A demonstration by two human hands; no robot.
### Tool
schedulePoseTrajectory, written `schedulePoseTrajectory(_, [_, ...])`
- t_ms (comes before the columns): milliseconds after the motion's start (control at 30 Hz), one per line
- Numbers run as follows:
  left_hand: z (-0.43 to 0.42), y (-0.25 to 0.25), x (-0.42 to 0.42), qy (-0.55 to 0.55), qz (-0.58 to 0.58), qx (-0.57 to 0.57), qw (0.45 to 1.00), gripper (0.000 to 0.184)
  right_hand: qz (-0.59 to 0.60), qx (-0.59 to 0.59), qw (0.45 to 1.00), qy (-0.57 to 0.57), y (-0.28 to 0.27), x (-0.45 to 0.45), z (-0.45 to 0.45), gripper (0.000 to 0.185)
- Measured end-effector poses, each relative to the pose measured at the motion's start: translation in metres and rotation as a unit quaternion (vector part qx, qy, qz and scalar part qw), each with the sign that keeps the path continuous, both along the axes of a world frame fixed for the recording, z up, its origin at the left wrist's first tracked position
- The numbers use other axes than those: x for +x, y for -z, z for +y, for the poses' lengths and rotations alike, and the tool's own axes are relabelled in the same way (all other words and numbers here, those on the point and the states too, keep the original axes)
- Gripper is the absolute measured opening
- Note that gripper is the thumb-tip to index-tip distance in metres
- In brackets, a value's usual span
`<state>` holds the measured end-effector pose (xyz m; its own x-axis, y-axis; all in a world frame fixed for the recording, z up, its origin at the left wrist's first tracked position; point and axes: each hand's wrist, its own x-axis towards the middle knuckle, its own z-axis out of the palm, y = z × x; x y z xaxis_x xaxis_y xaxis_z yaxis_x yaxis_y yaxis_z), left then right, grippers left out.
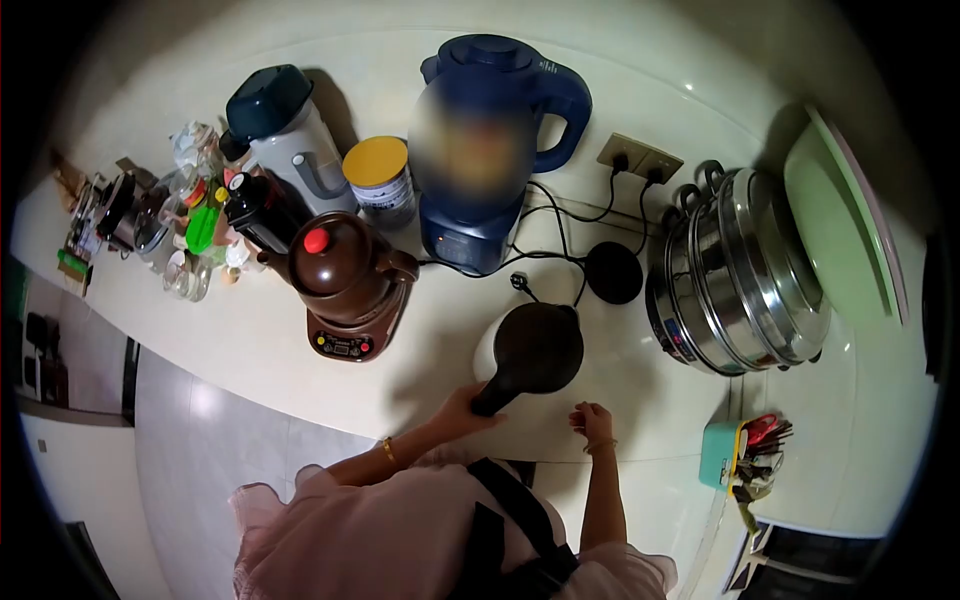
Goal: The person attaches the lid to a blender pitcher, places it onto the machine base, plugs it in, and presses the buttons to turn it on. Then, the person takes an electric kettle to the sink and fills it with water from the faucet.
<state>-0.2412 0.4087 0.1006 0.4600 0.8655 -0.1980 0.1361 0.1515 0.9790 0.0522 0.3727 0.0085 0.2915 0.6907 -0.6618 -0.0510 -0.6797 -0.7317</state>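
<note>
Head view: the L hand [471,412] has its fingers curled round the handle of a white kettle w/ a round dark lid [539,348]. The kettle is over the near part of the long white bench [440,340]. The R hand [592,424] is just beside it, fingers bent in, w/ nothing seen in them; can't tell if the tips touch. A round black base [613,273] sits behind the kettle, near the tall dark blue blender [478,150].
</note>
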Motion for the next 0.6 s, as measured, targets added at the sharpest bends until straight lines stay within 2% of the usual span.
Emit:
schedulePoseTrajectory(167, [0.01, -0.006, -0.021, -0.015, 0.032, 0.032, 0.999, 0.029, 0.003, 0.009, 0.999, 0.05, -0.016, -0.04, -0.047, 0.02])
schedulePoseTrajectory(267, [0.015, -0.005, -0.042, -0.005, -0.001, 0.006, 1.0, 0.029, -0.009, 0.004, 0.996, 0.087, -0.021, -0.073, -0.071, 0.02])
schedulePoseTrajectory(333, [0.016, 0.008, -0.055, -0.045, -0.058, 0.005, 0.997, 0.029, 0.0, 0.019, 0.994, 0.103, -0.018, -0.096, -0.088, 0.02])
schedulePoseTrajectory(400, [0.017, -0.007, -0.074, -0.012, -0.045, -0.021, 0.999, 0.029, -0.004, 0.029, 0.995, 0.094, -0.018, -0.122, -0.099, 0.021])
schedulePoseTrajectory(600, [0.008, -0.04, -0.102, 0.09, -0.066, -0.055, 0.992, 0.028, 0.061, 0.056, 0.977, 0.198, -0.023, -0.202, -0.127, 0.033])
